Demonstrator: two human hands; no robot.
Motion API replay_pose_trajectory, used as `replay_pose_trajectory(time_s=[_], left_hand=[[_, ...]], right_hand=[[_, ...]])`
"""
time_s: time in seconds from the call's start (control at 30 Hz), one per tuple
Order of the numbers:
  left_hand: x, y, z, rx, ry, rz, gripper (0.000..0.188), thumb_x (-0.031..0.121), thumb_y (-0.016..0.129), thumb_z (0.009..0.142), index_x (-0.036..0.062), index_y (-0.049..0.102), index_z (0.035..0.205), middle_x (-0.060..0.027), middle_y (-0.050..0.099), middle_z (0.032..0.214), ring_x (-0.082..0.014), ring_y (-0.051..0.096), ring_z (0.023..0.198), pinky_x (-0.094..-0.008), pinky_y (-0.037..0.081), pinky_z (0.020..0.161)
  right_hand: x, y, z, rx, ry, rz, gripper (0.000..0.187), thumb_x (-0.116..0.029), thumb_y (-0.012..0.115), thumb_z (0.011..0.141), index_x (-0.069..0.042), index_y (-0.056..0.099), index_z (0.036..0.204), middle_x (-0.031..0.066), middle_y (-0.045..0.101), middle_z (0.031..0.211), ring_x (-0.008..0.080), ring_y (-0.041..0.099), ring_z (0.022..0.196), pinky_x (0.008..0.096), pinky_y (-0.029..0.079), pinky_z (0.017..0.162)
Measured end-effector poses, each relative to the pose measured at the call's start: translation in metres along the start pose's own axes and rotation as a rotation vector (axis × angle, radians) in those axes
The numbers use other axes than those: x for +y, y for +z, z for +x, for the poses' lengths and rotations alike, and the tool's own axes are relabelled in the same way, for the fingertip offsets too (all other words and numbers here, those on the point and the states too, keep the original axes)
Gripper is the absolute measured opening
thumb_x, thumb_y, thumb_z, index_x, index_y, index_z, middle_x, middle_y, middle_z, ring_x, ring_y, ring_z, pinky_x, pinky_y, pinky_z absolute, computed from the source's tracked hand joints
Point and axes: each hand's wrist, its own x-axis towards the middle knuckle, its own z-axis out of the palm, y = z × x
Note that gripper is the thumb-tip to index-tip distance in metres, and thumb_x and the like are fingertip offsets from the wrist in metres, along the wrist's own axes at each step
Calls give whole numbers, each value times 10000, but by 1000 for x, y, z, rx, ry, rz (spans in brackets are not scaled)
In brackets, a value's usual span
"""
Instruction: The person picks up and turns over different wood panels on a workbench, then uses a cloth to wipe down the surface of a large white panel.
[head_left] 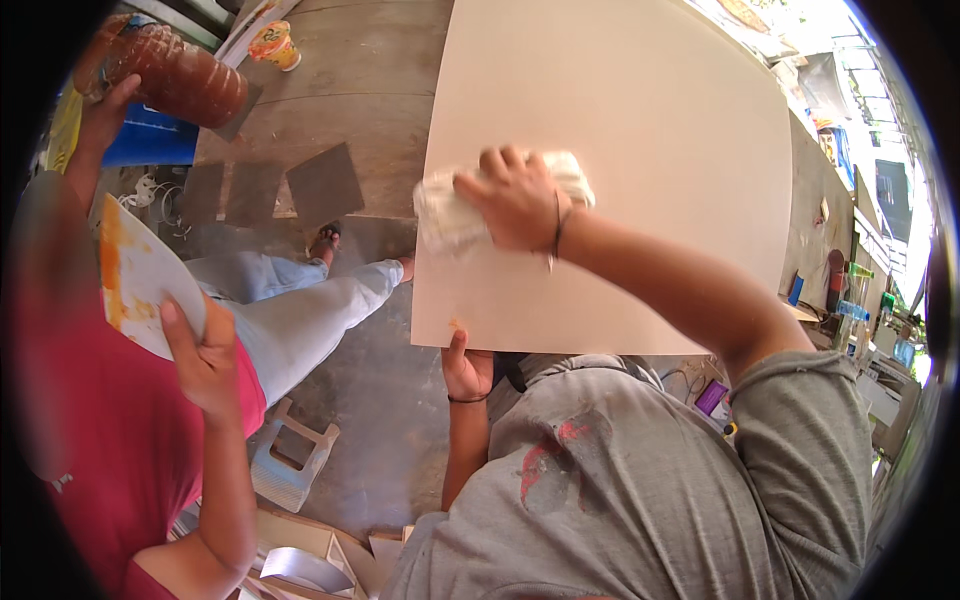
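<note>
A large pale beige board (650,150) lies tilted in front of me. My right hand (515,200) presses a crumpled white cloth (450,220) flat against its surface near the left side. My left hand (468,368) grips the board's near lower edge, thumb on top beside a small orange smear (456,325). Both wrists wear thin bands. My grey shirt with a red stain (545,460) fills the lower middle.
On the left a person in a red shirt holds a small white panel smeared with orange (140,285) and raises a brown plastic container (180,78). Dark square tiles (325,185), a printed cup (275,45) and a grey plastic stool (290,462) sit on the concrete floor.
</note>
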Motion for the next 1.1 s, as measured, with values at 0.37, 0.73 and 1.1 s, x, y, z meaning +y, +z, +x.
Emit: replay_pose_trajectory(time_s=[0.37,0.73,1.1], left_hand=[[11,22,-3,138,35,74,544,226,621,808,81,418,1291,-63,482,1271,-237,458,1169,-423,375,972],[8,33,-6,260,42,203,617,295,696,747,73,434,1259,-56,510,1223,-234,489,1134,-408,413,948],[20,40,-20,416,141,536,612,224,691,778,40,394,1281,-78,502,1208,-233,505,1102,-385,419,936]], right_hand=[[135,-23,144,-80,295,81,621,-163,628,686,-176,410,1267,212,504,1134,361,496,1057,496,429,789],[251,-48,225,-3,464,130,595,-176,625,709,-186,414,1266,189,524,1149,373,511,1085,526,429,828],[306,-52,281,106,618,174,568,-51,557,722,-110,451,1277,160,537,1228,320,508,1150,443,427,926]])
